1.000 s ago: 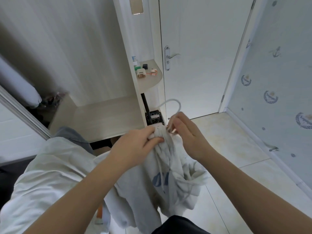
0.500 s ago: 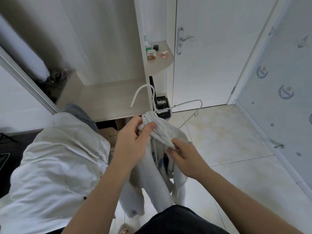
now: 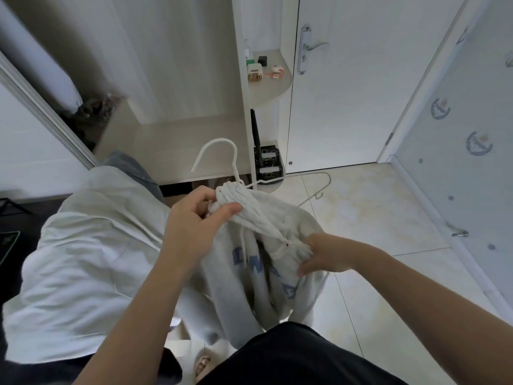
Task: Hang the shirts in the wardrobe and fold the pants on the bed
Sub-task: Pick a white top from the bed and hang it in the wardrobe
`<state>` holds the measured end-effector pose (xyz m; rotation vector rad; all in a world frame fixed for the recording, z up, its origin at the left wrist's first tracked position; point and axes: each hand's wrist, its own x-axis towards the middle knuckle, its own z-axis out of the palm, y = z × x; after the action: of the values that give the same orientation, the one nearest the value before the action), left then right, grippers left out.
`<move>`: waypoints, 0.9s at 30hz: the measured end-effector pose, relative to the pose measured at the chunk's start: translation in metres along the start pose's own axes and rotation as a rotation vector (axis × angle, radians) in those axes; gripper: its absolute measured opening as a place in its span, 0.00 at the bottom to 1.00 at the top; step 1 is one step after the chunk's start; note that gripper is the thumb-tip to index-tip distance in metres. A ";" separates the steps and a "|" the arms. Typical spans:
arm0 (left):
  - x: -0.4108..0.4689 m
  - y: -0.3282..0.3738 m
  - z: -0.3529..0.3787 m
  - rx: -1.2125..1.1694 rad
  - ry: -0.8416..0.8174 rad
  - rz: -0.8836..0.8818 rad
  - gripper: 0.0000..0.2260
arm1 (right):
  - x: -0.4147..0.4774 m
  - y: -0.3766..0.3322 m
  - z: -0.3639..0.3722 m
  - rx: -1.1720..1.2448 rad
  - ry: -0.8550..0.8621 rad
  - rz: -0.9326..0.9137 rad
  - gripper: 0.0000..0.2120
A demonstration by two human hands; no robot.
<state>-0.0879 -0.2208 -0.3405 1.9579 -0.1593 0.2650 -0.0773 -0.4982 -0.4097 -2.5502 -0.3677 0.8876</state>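
1. The left hand (image 3: 194, 220) sits at the centre of the frame, its forearm rising from the bottom edge. Its thumb and fingers are curled round the bunched upper end of a pale shirt (image 3: 249, 262) and grip it tightly.
2. The right hand (image 3: 319, 254) is lower and further right, its forearm coming in from the lower right edge. Its fingers are curled into a gathered fold of the same shirt and hold it.
3. The shirt, pale with blue lettering, hangs in the air between the two hands at the centre. It falls toward the bottom edge.
4. A white hanger (image 3: 216, 151) sticks its hook up out of the bunch just above the left hand. One wire shoulder shows to the right, over the tiled floor (image 3: 374, 218).
5. The open wardrobe (image 3: 180, 140) fills the upper left behind the hook.
6. A large white cloth (image 3: 77, 259) lies at the left.
7. A closed door (image 3: 361, 93) stands at upper right, with a corner shelf (image 3: 277, 84) of small items beside it.
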 end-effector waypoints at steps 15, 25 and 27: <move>0.003 0.001 -0.041 0.306 -0.479 0.002 0.18 | -0.046 0.022 -0.042 -0.118 0.646 -0.284 0.16; 0.011 0.018 0.012 0.271 -0.476 0.072 0.14 | -0.052 -0.064 -0.058 0.059 0.577 -0.531 0.10; 0.010 0.017 0.011 0.238 -0.498 0.083 0.14 | -0.053 -0.058 -0.061 0.138 0.592 -0.492 0.10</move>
<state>-0.0810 -0.2369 -0.3270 2.2267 -0.5546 -0.1640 -0.0845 -0.4850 -0.3114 -2.2943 -0.6696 -0.0261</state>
